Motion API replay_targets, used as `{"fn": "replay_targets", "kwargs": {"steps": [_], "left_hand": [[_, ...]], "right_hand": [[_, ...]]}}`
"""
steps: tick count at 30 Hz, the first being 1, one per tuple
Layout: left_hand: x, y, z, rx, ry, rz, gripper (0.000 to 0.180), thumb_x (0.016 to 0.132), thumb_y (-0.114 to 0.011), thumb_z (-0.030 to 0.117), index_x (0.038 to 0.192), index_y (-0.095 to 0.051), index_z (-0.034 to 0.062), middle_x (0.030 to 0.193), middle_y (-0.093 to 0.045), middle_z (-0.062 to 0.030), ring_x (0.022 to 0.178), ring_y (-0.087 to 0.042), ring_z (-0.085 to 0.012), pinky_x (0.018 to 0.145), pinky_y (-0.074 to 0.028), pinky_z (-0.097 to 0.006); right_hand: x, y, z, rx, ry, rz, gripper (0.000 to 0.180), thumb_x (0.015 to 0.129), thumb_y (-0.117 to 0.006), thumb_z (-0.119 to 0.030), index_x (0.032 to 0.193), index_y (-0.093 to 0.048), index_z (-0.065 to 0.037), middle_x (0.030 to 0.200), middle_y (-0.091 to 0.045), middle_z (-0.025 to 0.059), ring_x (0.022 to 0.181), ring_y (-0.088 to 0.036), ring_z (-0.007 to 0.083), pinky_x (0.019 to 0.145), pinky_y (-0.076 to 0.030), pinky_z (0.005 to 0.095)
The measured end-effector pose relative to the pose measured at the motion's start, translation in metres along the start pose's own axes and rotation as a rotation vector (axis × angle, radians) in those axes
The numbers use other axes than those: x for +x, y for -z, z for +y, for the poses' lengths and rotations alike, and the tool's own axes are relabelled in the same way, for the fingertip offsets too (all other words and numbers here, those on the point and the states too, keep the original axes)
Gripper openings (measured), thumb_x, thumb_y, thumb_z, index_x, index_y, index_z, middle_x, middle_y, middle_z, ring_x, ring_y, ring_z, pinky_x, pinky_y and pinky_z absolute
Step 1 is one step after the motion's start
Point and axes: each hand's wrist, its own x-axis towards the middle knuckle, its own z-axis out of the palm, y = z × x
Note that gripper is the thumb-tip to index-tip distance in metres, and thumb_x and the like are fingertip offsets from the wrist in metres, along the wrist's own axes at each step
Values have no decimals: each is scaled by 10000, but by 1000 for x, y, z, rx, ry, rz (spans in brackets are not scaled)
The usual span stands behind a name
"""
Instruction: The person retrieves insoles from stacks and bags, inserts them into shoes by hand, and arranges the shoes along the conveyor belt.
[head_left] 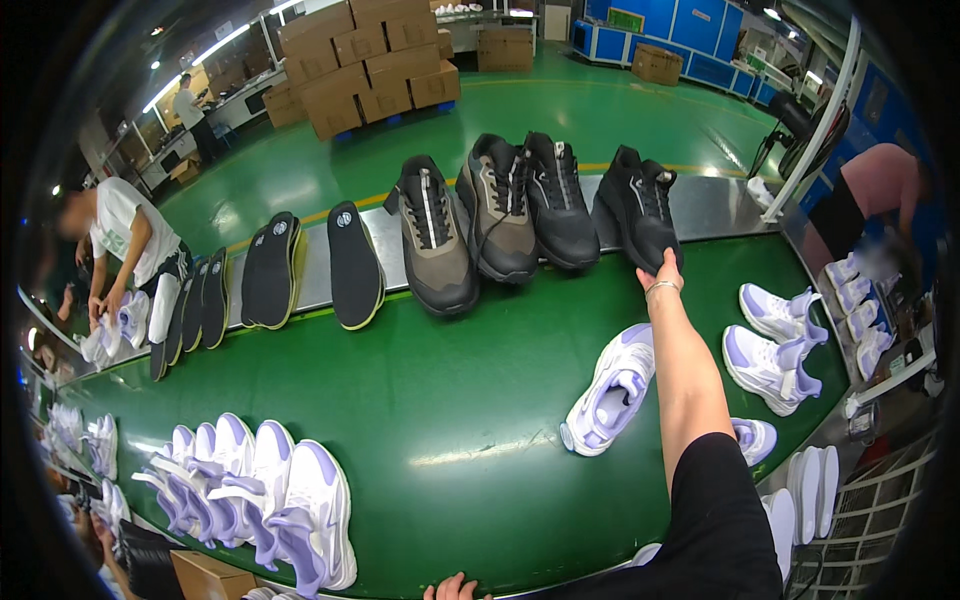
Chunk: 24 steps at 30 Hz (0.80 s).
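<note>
At the far side of the green belt my right hand (661, 273) is closed on the toe of a black sneaker (648, 205), its thumb and fingers at the front of the shoe. Only the fingers of my left hand (456, 588) show at the near edge; they lie loosely over it and hold nothing visible. Left of the held shoe stand another black sneaker (560, 205) and two brown-and-black sneakers (437, 245) (503, 225). Below my right wrist, a white-and-lilac sneaker (612, 390) lies on the belt, partly behind my forearm.
Black insoles (355, 268) line the metal ledge (318, 265). Several white-and-lilac sneakers (315, 500) stand near left, others (765, 365) at right. White insoles (827, 490) lie at the lower right. Co-workers (135, 235) (880, 190) stand at both sides; stacked cartons (370, 75) are beyond.
</note>
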Motion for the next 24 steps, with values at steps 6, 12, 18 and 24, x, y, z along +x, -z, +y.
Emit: {"fn": "replay_targets", "kwargs": {"steps": [6, 12, 18, 24], "left_hand": [[4, -4, 0, 53, 24, -21, 317, 683, -556, 245, 936, -524, 56, 1073, -495, -119, 998, -439, -272, 902, -247, -472], [3, -8, 4, 95, 22, -10, 293, 682, -554, 245, 912, -538, 65, 1047, -511, -117, 978, -453, -266, 896, -255, -464], [4, -7, 7, 83, -20, 35, 268, 657, -574, 213, 878, -549, 64, 1027, -516, -121, 968, -462, -272, 884, -269, -461], [5, -3, 10, 51, -9, 35, 247, 667, -574, 210, 866, -548, 65, 1030, -516, -116, 969, -460, -266, 885, -268, -458]], "right_hand": [[-33, -22, 9, -64, -454, -157, 864, 663, -641, -498, 1259, -236, -21, 1188, -376, 253, 1003, -465, 393, 780, -445, 460], [-68, -49, 47, -415, -476, -538, 1072, 527, -704, -558, 1317, -144, -99, 1319, -210, 231, 1191, -230, 426, 921, -287, 528], [-40, -45, 67, -119, -342, -766, 553, 667, -676, -197, 1135, -410, -74, 1078, -502, 148, 926, -519, 376, 735, -451, 510], [-39, -3, 35, 66, -255, -916, 560, 715, -630, -103, 1198, -352, -160, 1149, -433, 91, 1008, -474, 325, 802, -399, 556]]}}
